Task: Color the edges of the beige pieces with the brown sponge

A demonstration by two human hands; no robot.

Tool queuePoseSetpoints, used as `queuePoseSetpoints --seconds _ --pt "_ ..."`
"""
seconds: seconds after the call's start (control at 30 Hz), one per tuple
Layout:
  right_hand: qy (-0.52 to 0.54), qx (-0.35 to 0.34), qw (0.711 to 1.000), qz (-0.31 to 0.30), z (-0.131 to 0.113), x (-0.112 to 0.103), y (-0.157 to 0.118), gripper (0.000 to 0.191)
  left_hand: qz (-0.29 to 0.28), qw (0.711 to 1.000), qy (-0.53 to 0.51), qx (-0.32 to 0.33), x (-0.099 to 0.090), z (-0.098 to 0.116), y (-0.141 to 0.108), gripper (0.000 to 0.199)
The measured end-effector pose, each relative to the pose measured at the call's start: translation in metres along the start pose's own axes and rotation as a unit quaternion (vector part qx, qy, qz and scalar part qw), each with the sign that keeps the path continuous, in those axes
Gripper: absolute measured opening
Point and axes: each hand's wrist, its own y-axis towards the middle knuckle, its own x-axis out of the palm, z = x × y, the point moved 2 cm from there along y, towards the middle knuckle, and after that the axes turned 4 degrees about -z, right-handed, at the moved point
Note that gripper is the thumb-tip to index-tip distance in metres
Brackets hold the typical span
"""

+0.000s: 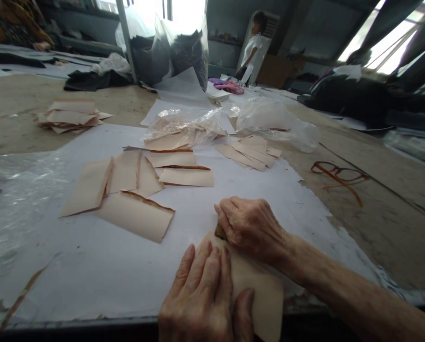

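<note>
A beige piece of material [260, 292] lies at the near edge of the table on a white sheet [98, 266]. My left hand [207, 297] lies flat on its near left part, fingers together, pressing it down. My right hand [250, 228] is curled over its far corner, where a small brown thing shows under the fingers; what it is I cannot tell. Several similar beige pieces with reddish-brown edges [136, 190] are spread over the sheet further away.
A stack of beige pieces [70, 116] sits at the far left, another group [251, 152] at centre right. Clear plastic bags [187, 126] lie beyond. Brown glasses [340, 175] rest on the table at right. A person [251, 47] stands in the background.
</note>
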Motion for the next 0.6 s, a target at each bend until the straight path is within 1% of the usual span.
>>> queuePoseSetpoints --seconds 0.07,0.13,0.2,0.27,0.3,0.33,0.4,0.43,0.47,0.53,0.6 --pt "-0.025 -0.032 0.999 0.005 0.007 -0.006 0.0 0.026 0.011 1.0 -0.003 -0.005 0.002 0.0 0.0 0.027" --pt "-0.032 -0.045 0.998 0.021 0.011 -0.014 0.001 0.028 0.023 1.0 -0.005 -0.007 0.003 0.0 0.001 0.026" --pt "-0.01 -0.017 0.999 0.043 0.01 -0.019 0.002 0.029 0.031 0.999 -0.004 -0.011 0.004 0.0 0.0 0.025" --pt "0.03 0.026 0.997 0.061 0.004 -0.018 0.003 0.03 0.044 0.999 0.003 -0.009 0.003 -0.001 0.0 0.025" --pt "0.045 0.039 0.996 0.069 0.0 -0.016 0.003 0.031 0.038 0.999 0.008 -0.002 0.002 -0.001 0.0 0.025" --pt "0.05 0.037 0.995 0.073 -0.004 -0.013 0.003 0.031 0.025 1.0 0.013 0.007 0.001 -0.002 0.0 0.026" --pt "0.034 -0.006 0.997 0.076 -0.008 -0.007 0.003 0.03 -0.008 1.0 0.019 0.021 0.001 -0.002 0.0 0.029" --pt "0.019 -0.036 0.997 0.07 -0.008 -0.005 0.002 0.028 -0.017 1.0 0.017 0.016 0.001 -0.003 0.0 0.03" --pt "0.006 -0.066 0.996 0.061 -0.005 -0.003 0.001 0.026 -0.012 1.0 0.012 0.004 0.001 -0.003 0.0 0.029" --pt "-0.015 -0.103 0.994 0.039 0.005 -0.005 -0.002 0.023 0.028 0.999 0.002 -0.019 0.003 -0.004 -0.001 0.027" --pt "-0.027 -0.104 0.994 0.031 0.015 -0.009 -0.004 0.024 0.053 0.998 0.0 -0.027 0.006 -0.003 -0.001 0.025"
